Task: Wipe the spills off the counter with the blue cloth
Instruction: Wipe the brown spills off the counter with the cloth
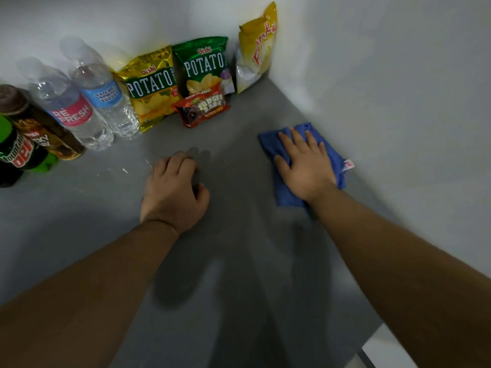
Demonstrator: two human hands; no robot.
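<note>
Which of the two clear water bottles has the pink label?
The left bottle, marked Refresh; the right bottle beside it wears a blue label.

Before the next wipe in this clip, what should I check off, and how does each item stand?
1. Right hand flat on the blue cloth: ok.
2. Blue cloth lying on the counter: ok.
3. Spills gone: not ok; droplets lie left of the left hand.
4. Path from cloth to droplets free: not ok; the left hand rests between them.
5. Bottles apart from the droplets: ok.
6. Cloth wet or dry: cannot tell.
</note>
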